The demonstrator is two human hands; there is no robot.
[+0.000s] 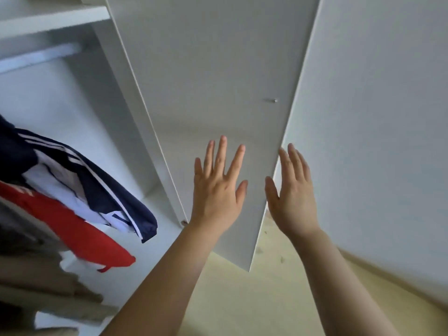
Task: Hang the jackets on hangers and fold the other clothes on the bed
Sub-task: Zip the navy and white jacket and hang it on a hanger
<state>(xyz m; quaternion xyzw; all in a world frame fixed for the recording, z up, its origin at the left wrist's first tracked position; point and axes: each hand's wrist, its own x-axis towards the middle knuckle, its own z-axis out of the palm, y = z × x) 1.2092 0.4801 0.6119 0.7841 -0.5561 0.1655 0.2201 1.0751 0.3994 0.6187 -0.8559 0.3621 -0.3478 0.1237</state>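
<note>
Head view: both hands open at a white wardrobe door, holding nothing.

The left hand (217,190) lies with fingers straight and spread against the face of the wardrobe door (218,69). The right hand (291,197) is beside it with fingers straight and close together at the door's free edge, and neither hand grips anything. A small metal fitting (270,100) sits on the door above the hands. The jackets are to the left, inside the open wardrobe, below the rail (38,58) and shelf (48,20): a navy jacket (101,180) with white stripes, a red jacket (68,224) beneath it, and blurred beige clothes (36,275) lower down. Their hangers are out of view. Pale flooring (242,299) shows under the forearms, and a white wall (375,117) stands to the right.
</note>
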